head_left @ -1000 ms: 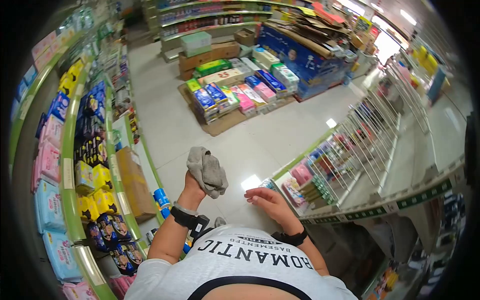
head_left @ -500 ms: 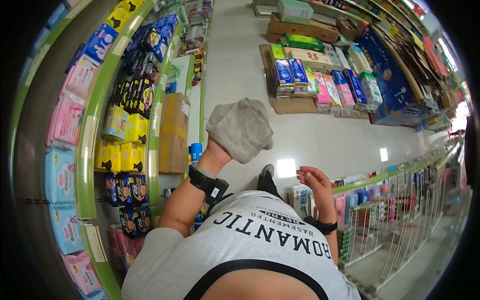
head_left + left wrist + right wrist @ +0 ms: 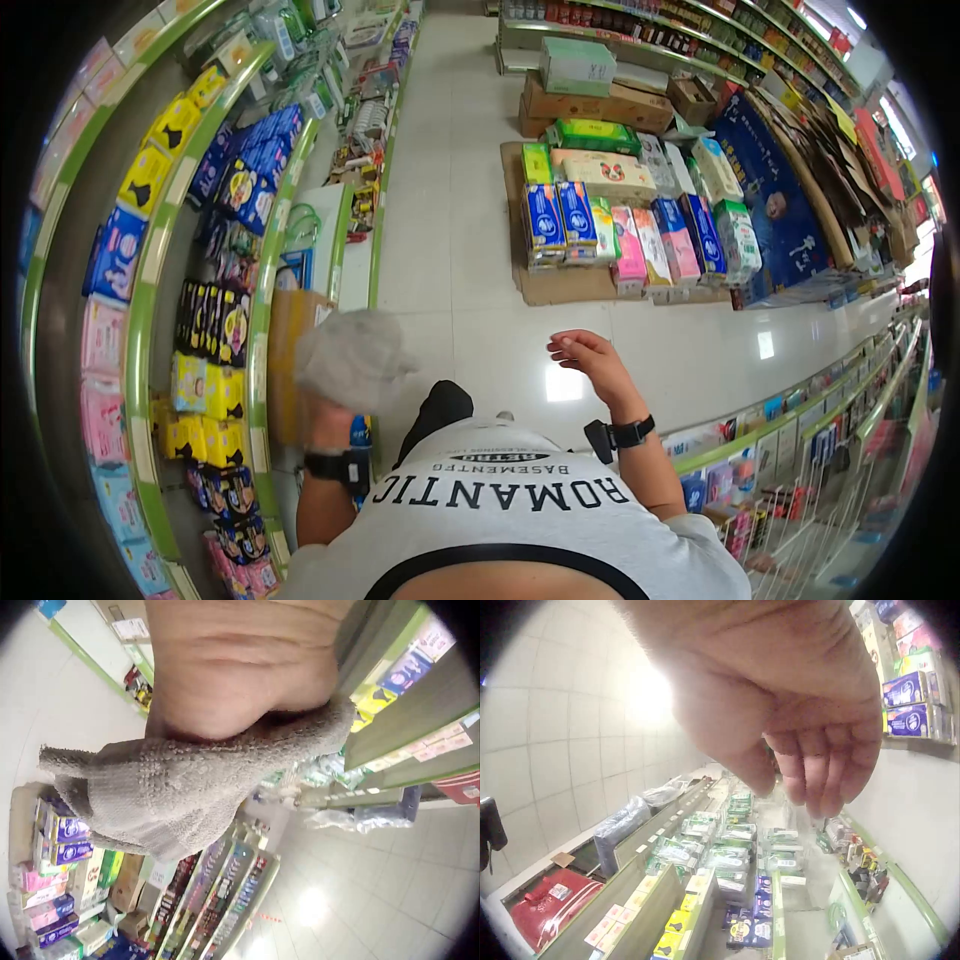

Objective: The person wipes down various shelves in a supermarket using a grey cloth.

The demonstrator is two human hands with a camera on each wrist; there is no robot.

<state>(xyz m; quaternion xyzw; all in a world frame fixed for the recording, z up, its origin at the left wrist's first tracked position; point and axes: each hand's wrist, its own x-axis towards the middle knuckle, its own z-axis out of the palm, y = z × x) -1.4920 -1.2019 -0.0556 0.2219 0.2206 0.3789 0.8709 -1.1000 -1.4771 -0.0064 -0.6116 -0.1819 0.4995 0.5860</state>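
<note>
A grey terry cloth (image 3: 350, 360) is held in my left hand (image 3: 330, 425), beside the left-hand shelves and blurred in the head view. In the left wrist view the cloth (image 3: 165, 799) drapes from below the palm (image 3: 240, 667) and hides the fingers. It overlaps a brown cardboard box (image 3: 290, 365) on the lower shelf in the head view. My right hand (image 3: 590, 360) hangs over the floor in front of the body, with nothing in it. Its fingers (image 3: 817, 769) are loosely bent in the right wrist view.
Green-edged shelves (image 3: 262, 340) with yellow packs (image 3: 205, 385) and pink packs (image 3: 103, 335) line the left side. Tissue packs (image 3: 625, 240) lie on flattened cardboard (image 3: 570, 292) ahead, near a blue bin (image 3: 775, 215) topped with cardboard. A rack with wire dividers (image 3: 830, 440) stands at right.
My left hand first raised the cloth and spread it wider, then swung it left and back toward the shelves. The right hand stays in front of the body, holding nothing. The head view has turned.
</note>
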